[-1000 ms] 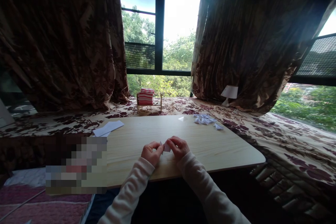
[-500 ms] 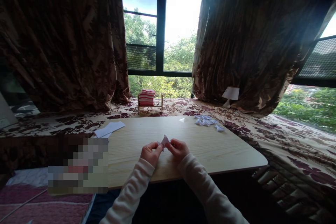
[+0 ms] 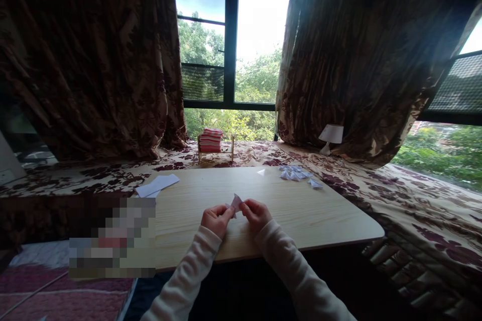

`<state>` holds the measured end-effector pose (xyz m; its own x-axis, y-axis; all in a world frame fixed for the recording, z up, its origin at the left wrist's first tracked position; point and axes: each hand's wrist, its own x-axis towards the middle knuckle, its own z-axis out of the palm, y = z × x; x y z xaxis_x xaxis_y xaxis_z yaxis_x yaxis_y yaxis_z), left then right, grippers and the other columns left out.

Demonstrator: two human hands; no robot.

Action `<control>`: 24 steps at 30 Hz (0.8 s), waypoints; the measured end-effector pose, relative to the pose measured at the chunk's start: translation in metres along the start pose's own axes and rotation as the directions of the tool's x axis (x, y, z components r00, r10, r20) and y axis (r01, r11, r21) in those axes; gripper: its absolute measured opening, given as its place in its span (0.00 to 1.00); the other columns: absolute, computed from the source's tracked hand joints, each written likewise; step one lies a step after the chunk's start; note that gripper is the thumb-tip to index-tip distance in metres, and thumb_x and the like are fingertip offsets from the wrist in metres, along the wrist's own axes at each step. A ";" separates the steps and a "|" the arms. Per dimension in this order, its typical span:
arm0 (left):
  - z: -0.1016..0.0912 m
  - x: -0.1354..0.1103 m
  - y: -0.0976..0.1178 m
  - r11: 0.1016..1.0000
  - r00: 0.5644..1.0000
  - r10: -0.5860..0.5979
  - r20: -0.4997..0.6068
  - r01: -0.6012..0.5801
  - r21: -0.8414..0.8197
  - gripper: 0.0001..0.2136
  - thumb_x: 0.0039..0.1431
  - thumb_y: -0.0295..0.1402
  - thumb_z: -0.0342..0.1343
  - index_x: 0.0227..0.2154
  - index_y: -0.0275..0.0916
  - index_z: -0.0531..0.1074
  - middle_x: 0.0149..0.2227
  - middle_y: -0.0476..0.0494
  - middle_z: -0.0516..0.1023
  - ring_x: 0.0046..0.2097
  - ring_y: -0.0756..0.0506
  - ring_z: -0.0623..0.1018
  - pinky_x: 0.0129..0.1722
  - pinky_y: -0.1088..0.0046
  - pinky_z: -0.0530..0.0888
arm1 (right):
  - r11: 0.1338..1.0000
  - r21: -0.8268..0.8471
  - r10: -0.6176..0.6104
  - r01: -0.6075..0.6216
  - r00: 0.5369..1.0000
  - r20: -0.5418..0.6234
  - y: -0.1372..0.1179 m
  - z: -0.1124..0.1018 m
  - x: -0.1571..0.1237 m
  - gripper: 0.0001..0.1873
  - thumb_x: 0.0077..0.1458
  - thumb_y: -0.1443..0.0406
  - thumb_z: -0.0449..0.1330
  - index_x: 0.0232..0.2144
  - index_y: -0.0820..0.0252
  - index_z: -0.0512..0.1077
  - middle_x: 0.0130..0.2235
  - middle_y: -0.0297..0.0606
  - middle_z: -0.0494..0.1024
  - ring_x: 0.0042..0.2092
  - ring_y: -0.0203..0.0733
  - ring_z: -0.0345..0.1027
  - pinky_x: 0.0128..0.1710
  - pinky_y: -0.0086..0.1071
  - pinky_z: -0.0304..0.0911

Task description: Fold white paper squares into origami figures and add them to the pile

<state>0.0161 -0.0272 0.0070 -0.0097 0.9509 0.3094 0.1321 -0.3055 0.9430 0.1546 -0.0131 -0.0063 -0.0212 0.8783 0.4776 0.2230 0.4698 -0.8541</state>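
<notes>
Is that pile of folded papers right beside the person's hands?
No, the pile lies near the far edge of the table, apart from the left hand and right hand pinching one paper.

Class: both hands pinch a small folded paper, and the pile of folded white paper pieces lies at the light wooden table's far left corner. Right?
No: the head view shows the pile of folded white paper pieces at the light wooden table's far right corner.
</notes>
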 end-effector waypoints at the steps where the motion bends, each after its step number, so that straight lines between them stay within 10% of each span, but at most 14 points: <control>1: 0.000 0.001 -0.001 1.000 1.000 -0.010 -0.008 0.010 -0.004 0.12 0.43 0.40 0.57 0.18 0.34 0.75 0.18 0.48 0.75 0.25 0.49 0.72 0.27 0.77 0.67 | 1.000 0.007 0.011 -0.011 1.000 -0.003 0.001 0.000 0.000 0.20 0.47 0.53 0.54 0.14 0.61 0.63 0.15 0.29 0.61 0.19 0.30 0.52 0.19 0.26 0.50; 11: 0.004 0.008 0.002 0.999 0.988 0.022 0.155 -0.028 0.033 0.10 0.46 0.35 0.51 0.20 0.35 0.73 0.20 0.49 0.74 0.26 0.49 0.71 0.28 0.77 0.66 | 0.999 0.004 0.035 -0.035 0.999 -0.006 0.004 -0.041 -0.001 0.16 0.49 0.56 0.54 0.30 0.64 0.73 0.25 0.40 0.74 0.27 0.38 0.66 0.22 0.28 0.60; 17: 0.019 0.018 0.032 0.994 0.904 0.026 0.426 -0.069 0.087 0.10 0.46 0.32 0.48 0.14 0.35 0.68 0.17 0.50 0.70 0.23 0.51 0.68 0.26 0.76 0.64 | 0.960 -0.100 -0.239 0.260 0.954 0.183 -0.030 -0.081 -0.019 0.16 0.47 0.69 0.56 0.42 0.58 0.70 0.37 0.41 0.73 0.31 0.36 0.67 0.25 0.27 0.62; 24: 0.053 0.026 0.050 0.996 0.805 -0.065 0.590 0.088 -0.009 0.07 0.42 0.32 0.52 0.18 0.33 0.70 0.15 0.48 0.71 0.21 0.51 0.69 0.23 0.75 0.65 | 0.947 -0.136 -0.269 0.292 0.949 0.167 -0.038 -0.103 -0.041 0.09 0.44 0.72 0.57 0.31 0.60 0.72 0.28 0.37 0.72 0.26 0.33 0.65 0.23 0.26 0.60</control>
<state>0.0753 -0.0151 0.0553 0.5685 0.8146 0.1151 0.1214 -0.2214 0.9676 0.2475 -0.0757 0.0279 -0.2427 0.7218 0.6481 0.3374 0.6892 -0.6412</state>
